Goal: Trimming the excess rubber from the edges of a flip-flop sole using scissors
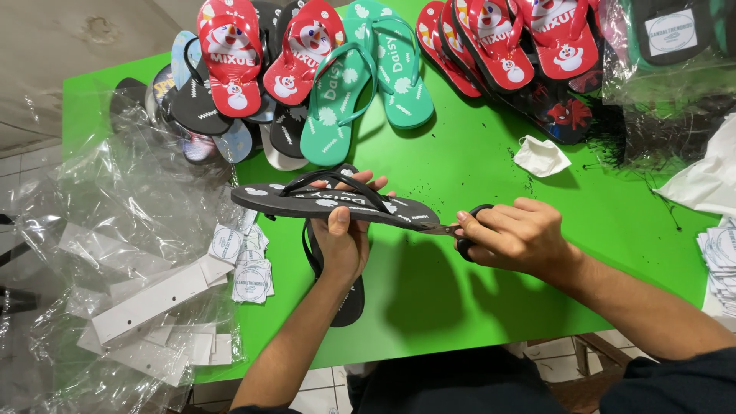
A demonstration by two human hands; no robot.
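My left hand (343,238) grips a black flip-flop (276,201) with white flower prints, holding it level above the green table (475,176). A second black flip-flop (349,303) lies under that hand on the table. My right hand (517,234) is closed on black-handled scissors (451,228), whose blades touch the heel end of the held flip-flop.
Green flip-flops (368,84), red cartoon-print flip-flops (230,57) and more red ones (506,46) lie along the far edge. A crumpled white mask (541,156) lies right of centre. Clear plastic bags (130,230), white cards and round labels (249,264) cover the left. Paper stacks (721,253) sit right.
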